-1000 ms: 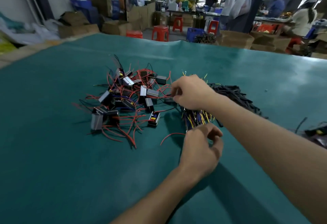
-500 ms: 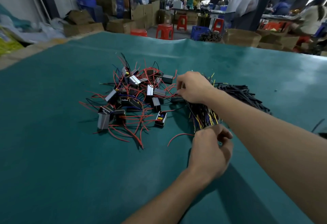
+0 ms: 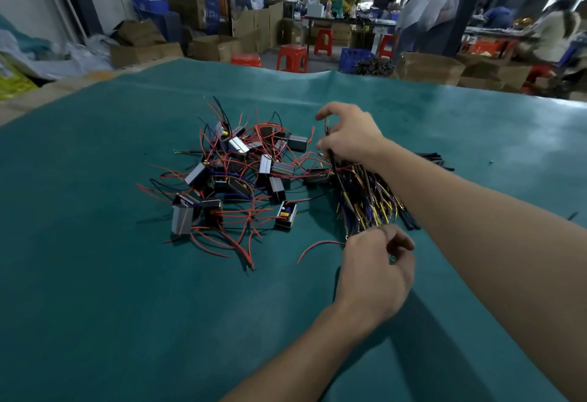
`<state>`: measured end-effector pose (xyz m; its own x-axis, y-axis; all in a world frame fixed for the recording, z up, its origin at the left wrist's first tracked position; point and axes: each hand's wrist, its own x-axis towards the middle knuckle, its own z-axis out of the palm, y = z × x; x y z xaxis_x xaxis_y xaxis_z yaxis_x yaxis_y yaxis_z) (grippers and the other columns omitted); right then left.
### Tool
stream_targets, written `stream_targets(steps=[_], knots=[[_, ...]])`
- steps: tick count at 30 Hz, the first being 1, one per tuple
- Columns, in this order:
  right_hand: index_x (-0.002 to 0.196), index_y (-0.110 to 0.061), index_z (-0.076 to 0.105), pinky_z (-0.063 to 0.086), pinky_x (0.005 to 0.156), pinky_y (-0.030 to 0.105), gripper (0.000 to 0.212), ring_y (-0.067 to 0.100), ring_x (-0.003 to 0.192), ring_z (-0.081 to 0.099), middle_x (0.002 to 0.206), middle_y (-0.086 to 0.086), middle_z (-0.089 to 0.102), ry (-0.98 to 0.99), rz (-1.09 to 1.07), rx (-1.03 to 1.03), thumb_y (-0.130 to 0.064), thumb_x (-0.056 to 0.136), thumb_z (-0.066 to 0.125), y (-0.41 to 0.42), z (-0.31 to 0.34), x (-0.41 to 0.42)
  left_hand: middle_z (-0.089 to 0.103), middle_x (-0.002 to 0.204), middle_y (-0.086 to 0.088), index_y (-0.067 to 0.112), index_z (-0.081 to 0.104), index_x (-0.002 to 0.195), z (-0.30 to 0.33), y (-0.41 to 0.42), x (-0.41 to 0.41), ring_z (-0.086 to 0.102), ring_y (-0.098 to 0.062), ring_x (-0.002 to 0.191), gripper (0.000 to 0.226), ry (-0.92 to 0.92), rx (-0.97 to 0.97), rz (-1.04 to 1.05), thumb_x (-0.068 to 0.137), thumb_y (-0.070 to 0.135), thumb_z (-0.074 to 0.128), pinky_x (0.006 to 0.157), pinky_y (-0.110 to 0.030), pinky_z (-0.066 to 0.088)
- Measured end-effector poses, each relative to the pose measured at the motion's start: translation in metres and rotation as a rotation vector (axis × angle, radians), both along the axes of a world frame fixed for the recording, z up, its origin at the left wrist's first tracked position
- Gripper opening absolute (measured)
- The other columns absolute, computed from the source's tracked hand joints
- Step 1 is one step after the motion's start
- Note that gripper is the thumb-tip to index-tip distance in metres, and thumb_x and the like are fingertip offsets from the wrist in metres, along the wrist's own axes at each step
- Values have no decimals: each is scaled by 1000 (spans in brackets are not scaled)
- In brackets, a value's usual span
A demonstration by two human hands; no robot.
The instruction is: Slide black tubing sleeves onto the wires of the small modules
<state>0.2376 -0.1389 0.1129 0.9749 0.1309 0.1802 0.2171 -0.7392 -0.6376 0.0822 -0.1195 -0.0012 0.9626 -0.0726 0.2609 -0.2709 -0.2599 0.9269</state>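
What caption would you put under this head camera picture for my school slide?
Two hands sort wires on a green table: right hand pinches a black wire, left hand grips the bundle beside piled modules.

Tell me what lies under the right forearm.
Under the right forearm lie black sleeves and part of a yellow-tipped wire bundle on the green mat. How far they run beneath the arm is hidden.

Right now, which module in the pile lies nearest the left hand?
The module showing yellow and blue parts, alone at the pile's near-right edge, sits closest to the left hand.
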Motion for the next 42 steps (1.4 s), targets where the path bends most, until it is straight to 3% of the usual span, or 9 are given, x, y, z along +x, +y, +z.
stream_targets(steps=[3, 7, 10, 13, 17, 23, 29, 35, 42], knots=[[130, -18, 53, 57, 52, 30, 51, 21, 60, 73, 90, 21, 75, 94, 23, 342, 4, 87, 71, 2, 10, -5, 57, 70, 16, 24, 68, 83, -1, -1, 0, 44, 0, 45, 15, -22, -22, 4, 81, 24, 52, 48, -11, 32], [142, -29, 39, 64, 65, 40, 45, 28, 77, 76, 98, 24, 73, 318, 218, 368, -13, 103, 55, 8, 16, -8, 58, 72, 15, 23, 68, 84, -1, 0, -1, 45, 3, 47, 14, -31, -15, -7, 83, 21, 54, 49, -8, 31], [148, -21, 41, 64, 79, 43, 53, 31, 88, 75, 102, 18, 73, 213, 121, 103, -2, 99, 46, 2, 13, 0, 59, 74, 15, 23, 69, 85, -1, 0, 0, 45, 4, 50, 14, -32, 3, 2, 85, 18, 55, 52, -9, 33], [120, -18, 71, 57, 94, 38, 38, 35, 106, 66, 114, 17, 71, 48, 26, -375, -8, 88, 53, -10, 2, 2, 61, 76, 14, 21, 69, 86, 0, 0, -2, 45, 6, 51, 16, -31, 5, 4, 85, 17, 54, 55, -10, 35], [101, -21, 76, 53, 98, 41, 20, 35, 109, 63, 113, 15, 70, 89, 47, -641, -21, 81, 73, -13, -22, -3, 69, 82, 8, 21, 70, 87, 2, 1, -1, 50, 3, 58, 19, -47, 18, -2, 81, 21, 52, 60, -14, 41], [95, -21, 82, 44, 75, 23, 15, 22, 90, 66, 81, 4, 70, 38, 99, -520, -26, 81, 82, -9, -9, 0, 70, 83, 3, 18, 70, 84, 8, 7, 1, 59, -4, 70, 19, -163, 36, 76, 79, 17, 51, 70, -22, 50], [88, -26, 74, 38, 83, 37, 25, 29, 102, 50, 87, 0, 61, -287, 89, -661, -46, 74, 67, 0, -11, -15, 67, 74, 0, 13, 67, 81, 32, 56, 30, 59, -20, 70, 12, -309, -139, 526, 81, 14, 55, 68, -36, 49], [80, -19, 76, 53, 72, 32, 13, 26, 79, 62, 76, 7, 69, 91, 361, -627, -32, 77, 77, 20, -33, -43, 59, 82, 4, 13, 55, 92, 42, 92, 44, 55, -16, 78, 10, -319, -301, 719, 82, 12, 51, 71, -18, 41], [84, -21, 79, 44, 60, 24, 13, 22, 69, 60, 74, 6, 72, -24, 219, -409, -33, 82, 80, -7, -18, -53, 58, 94, -6, 5, 60, 90, 40, 108, 50, 55, -25, 87, 13, -418, -1, 712, 81, -3, 54, 77, -41, 50]])
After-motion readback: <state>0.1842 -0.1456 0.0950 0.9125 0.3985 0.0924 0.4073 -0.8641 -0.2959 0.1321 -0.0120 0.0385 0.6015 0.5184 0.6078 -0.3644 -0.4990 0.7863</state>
